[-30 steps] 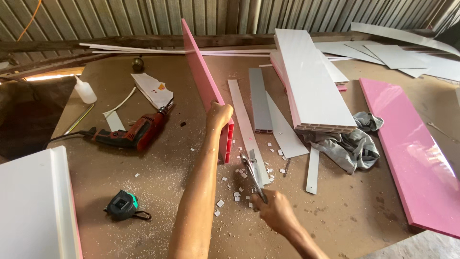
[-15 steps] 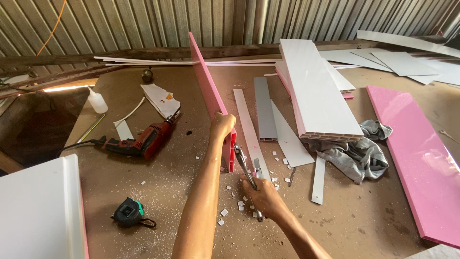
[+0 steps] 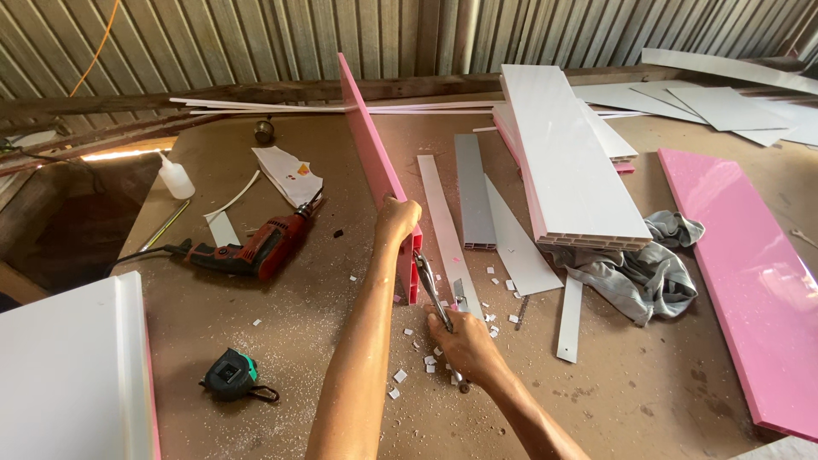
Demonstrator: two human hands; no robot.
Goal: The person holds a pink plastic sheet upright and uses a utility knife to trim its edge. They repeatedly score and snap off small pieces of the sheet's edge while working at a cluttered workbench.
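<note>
Only two hands (image 3: pixel 397 220), one pink panel (image 3: pixel 372 162)

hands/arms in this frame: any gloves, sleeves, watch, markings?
None. The left hand and right hand are bare, with no gloves, rings or watch showing. Both forearms are bare as far as the frame's bottom edge; no sleeve, band or marking is in view.

Pink panel (image 3: pixel 375 162), red drill (image 3: pixel 264 247), grey cloth (image 3: pixel 648 273), white bottle (image 3: pixel 175 177), brown table (image 3: pixel 648 400)
</note>
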